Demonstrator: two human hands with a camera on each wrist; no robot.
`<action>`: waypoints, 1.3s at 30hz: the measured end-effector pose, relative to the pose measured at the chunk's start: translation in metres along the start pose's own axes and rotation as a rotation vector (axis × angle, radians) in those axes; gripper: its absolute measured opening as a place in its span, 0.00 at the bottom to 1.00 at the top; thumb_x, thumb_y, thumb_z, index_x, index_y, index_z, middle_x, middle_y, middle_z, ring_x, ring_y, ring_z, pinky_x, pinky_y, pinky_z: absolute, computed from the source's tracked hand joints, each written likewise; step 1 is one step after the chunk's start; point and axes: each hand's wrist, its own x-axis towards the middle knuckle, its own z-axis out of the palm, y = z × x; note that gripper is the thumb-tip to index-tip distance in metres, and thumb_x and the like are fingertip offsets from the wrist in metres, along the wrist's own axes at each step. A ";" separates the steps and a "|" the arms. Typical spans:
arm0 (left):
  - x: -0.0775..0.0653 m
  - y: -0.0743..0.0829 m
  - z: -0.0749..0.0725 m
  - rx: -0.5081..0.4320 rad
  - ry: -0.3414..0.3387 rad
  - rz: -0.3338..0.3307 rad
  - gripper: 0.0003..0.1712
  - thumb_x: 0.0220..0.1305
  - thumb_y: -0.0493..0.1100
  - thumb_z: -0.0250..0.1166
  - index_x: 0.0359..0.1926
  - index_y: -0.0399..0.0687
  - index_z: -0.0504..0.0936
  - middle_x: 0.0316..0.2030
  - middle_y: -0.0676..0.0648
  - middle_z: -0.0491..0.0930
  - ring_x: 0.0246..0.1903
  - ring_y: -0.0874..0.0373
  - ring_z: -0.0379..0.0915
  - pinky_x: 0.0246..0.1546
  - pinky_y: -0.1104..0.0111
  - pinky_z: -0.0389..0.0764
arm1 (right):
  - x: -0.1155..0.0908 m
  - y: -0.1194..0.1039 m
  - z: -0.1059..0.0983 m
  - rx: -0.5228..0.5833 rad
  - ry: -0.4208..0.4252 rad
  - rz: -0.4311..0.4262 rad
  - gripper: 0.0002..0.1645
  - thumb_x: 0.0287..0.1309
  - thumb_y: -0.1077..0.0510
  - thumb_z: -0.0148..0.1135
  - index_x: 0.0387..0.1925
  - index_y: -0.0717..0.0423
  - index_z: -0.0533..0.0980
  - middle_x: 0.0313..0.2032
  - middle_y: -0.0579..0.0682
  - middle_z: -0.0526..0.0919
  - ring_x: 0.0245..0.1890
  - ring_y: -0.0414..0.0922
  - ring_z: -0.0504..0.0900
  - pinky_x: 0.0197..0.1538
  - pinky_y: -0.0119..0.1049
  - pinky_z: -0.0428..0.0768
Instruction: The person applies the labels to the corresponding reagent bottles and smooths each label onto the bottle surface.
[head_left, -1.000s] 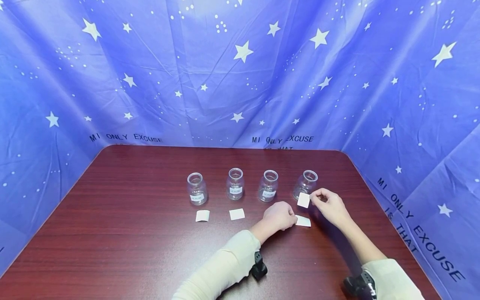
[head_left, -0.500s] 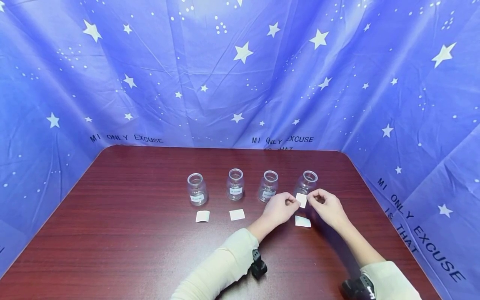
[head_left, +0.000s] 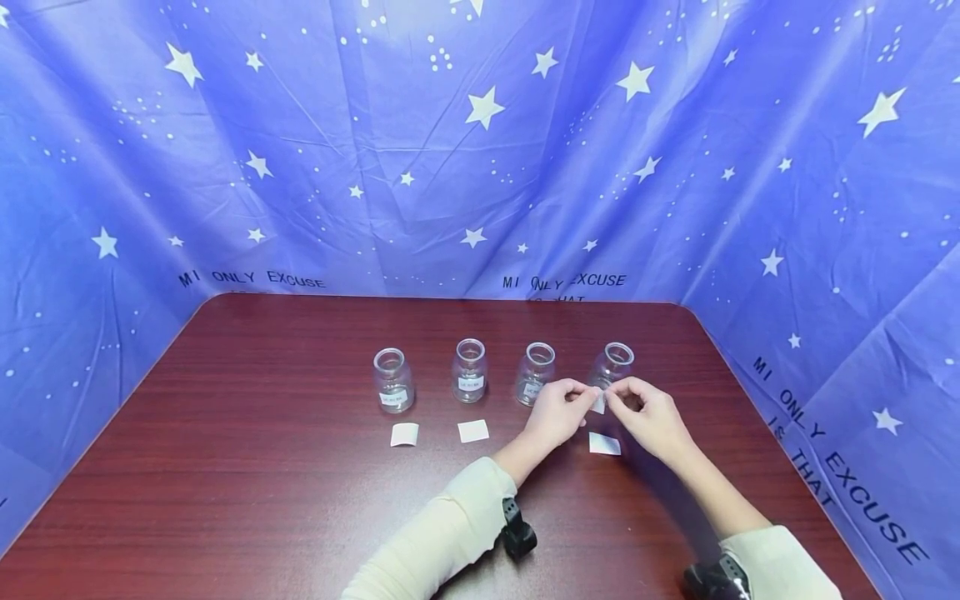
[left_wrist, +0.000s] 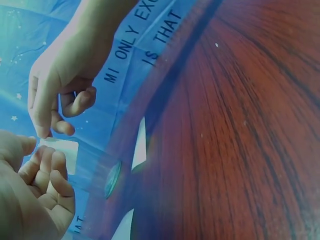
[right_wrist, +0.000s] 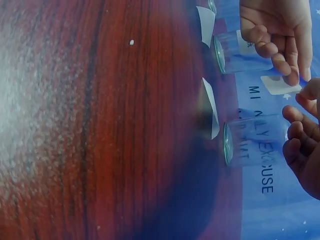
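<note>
Both hands meet just in front of the rightmost glass jar (head_left: 618, 357), pinching a small white label (left_wrist: 67, 152) between them. Its upper edge lies at the tips of my left hand (head_left: 557, 414) and my right hand (head_left: 654, 418). From the right wrist view, the label (right_wrist: 276, 85) hangs by its edge, clear of the tabletop. No label shows on the part of the rightmost jar that is visible; the hands partly cover it. Below the hands, a piece of white paper (head_left: 604, 443) lies on the table.
Left of the hands stand three open glass jars, each with a printed label: the far left jar (head_left: 393, 383), the second jar (head_left: 470, 371) and the third jar (head_left: 538, 367). Two white papers, a curled one (head_left: 404, 434) and a flat one (head_left: 473, 431), lie before them. A starry blue curtain (head_left: 405, 100) surrounds the table.
My left hand has risen from beside the paper on the table to the label held by my right hand. Both hands have drawn closer together, and the label has turned, its face now mostly covered.
</note>
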 end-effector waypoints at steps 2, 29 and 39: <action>0.000 0.001 0.000 -0.012 0.006 -0.019 0.15 0.62 0.49 0.60 0.36 0.41 0.83 0.29 0.39 0.84 0.14 0.66 0.71 0.13 0.78 0.66 | 0.000 -0.002 0.001 -0.006 0.018 -0.043 0.02 0.53 0.62 0.64 0.31 0.54 0.79 0.22 0.42 0.77 0.19 0.31 0.66 0.22 0.26 0.67; 0.002 0.001 -0.003 -0.002 0.011 -0.093 0.10 0.58 0.43 0.61 0.31 0.41 0.84 0.25 0.44 0.85 0.14 0.68 0.69 0.18 0.79 0.67 | -0.002 -0.004 -0.002 -0.059 0.090 -0.079 0.05 0.48 0.62 0.68 0.30 0.54 0.80 0.22 0.44 0.79 0.20 0.30 0.68 0.25 0.23 0.67; 0.003 -0.001 -0.002 0.140 -0.017 -0.010 0.09 0.59 0.43 0.60 0.32 0.43 0.83 0.23 0.44 0.83 0.14 0.67 0.69 0.16 0.78 0.70 | 0.003 0.009 -0.016 -0.002 -0.116 0.298 0.19 0.61 0.47 0.57 0.38 0.60 0.79 0.27 0.54 0.82 0.20 0.36 0.73 0.24 0.30 0.73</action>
